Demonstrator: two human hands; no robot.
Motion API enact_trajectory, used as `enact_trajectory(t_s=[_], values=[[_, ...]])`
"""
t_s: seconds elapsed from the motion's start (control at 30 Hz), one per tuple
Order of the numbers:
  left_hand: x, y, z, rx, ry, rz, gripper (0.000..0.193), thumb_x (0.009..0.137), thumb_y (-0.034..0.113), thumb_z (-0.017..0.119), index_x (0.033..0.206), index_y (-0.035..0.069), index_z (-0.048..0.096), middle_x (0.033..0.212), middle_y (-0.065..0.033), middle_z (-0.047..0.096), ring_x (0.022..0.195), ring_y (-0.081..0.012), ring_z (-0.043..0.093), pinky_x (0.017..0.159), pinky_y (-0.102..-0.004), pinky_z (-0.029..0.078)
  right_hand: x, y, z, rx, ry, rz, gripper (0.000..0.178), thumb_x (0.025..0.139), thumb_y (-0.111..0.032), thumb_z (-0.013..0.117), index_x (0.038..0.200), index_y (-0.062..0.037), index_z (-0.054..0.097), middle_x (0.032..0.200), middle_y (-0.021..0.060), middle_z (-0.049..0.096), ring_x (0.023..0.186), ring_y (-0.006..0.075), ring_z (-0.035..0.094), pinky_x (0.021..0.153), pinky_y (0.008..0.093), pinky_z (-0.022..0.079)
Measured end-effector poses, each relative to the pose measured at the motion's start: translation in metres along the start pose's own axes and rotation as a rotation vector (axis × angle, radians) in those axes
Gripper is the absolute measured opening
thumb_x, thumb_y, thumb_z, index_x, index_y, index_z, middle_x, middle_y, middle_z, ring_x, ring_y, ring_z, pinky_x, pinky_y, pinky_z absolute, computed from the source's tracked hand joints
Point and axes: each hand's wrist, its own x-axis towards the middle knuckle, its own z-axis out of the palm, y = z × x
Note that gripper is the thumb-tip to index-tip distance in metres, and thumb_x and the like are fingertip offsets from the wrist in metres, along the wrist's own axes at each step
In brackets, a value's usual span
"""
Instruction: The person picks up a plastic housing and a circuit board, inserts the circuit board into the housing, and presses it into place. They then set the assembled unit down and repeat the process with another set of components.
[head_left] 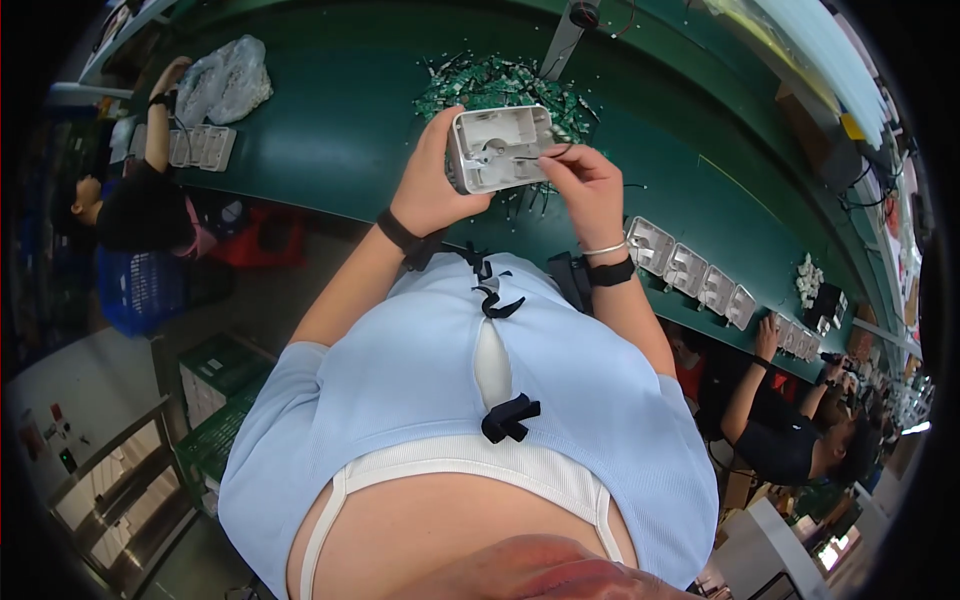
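Note:
My left hand [432, 185] grips a white plastic housing [487, 178] by its left side, above the green workbench. The housing is an open box with its hollow inside turned up, showing moulded ribs and a round feature. At its right edge my right hand [590, 198] pinches a thin dark wire [528, 158] between thumb and fingers. The wire reaches into the housing; where it ends inside is too small to tell. Just beyond the housing lies a heap of small green circuit boards [480, 85] with dark wires.
A row of similar white housings [685, 268] lines the bench's near edge at right. A metal post [567, 42] rises behind the boards. Co-workers sit at left [145, 215] and right [785, 440]. A clear plastic bag [228, 80] lies far left on the green bench [330, 120].

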Motion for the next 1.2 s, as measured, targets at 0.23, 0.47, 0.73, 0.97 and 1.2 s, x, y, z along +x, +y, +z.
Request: enact_trajectory(t_s=[0.23,0.47,0.73,0.97,1.2], values=[[0.002,0.028,-0.005,0.129,0.048,0.144,0.098,0.063,0.017,0.085,0.147,0.002,0.038,0.143,-0.023,0.046,0.131,-0.0409,0.053,0.108,-0.0435,0.047,0.002,-0.011,0.03,-0.384,-0.023,-0.239,0.007,0.085,-0.006,0.078,0.092,-0.0051,0.077,0.084,0.0077,0.071,0.075,0.0193,0.067,0.069,0.0307,0.054],[-0.004,0.029,-0.002,0.169,0.066,0.151,0.1,0.063,0.016,0.085,0.149,0.005,0.036,0.145,-0.0223,0.043,0.128,-0.0425,0.054,0.103,-0.0443,0.051,0.003,-0.021,0.039,-0.673,-0.139,-0.527,0.009,0.081,-0.003,0.075,0.089,-0.0052,0.072,0.086,0.009,0.07,0.078,0.0274,0.066,0.069,0.0375,0.053],[-0.007,0.032,-0.002,0.161,0.065,0.13,0.099,0.065,0.016,0.084,0.15,0.005,0.034,0.146,-0.0233,0.042,0.126,-0.0437,0.056,0.102,-0.0453,0.052,0.003,-0.029,0.043,-0.899,-0.203,-0.713,0.015,0.077,-0.001,0.073,0.089,-0.005,0.067,0.084,0.0099,0.067,0.079,0.0323,0.064,0.069,0.0422,0.051],[-0.008,0.029,0.0,0.129,0.076,0.136,0.096,0.066,0.015,0.085,0.149,0.005,0.037,0.145,-0.0211,0.043,0.132,-0.0391,0.051,0.106,-0.044,0.049,0.005,-0.023,0.047,-0.839,-0.182,-0.611,0.013,0.079,-0.002,0.074,0.09,-0.0042,0.068,0.083,0.0096,0.068,0.078,0.0327,0.064,0.069,0.0423,0.052],[-0.009,0.029,-0.009,0.125,0.024,0.061,0.103,0.064,0.017,0.084,0.151,0.006,0.031,0.149,-0.0229,0.04,0.124,-0.0459,0.057,0.097,-0.0466,0.056,0.006,-0.026,0.048,-0.855,-0.31,-0.609,0.015,0.083,-0.002,0.072,0.098,-0.0031,0.071,0.094,0.0135,0.07,0.082,0.0362,0.065,0.071,0.0428,0.054]])
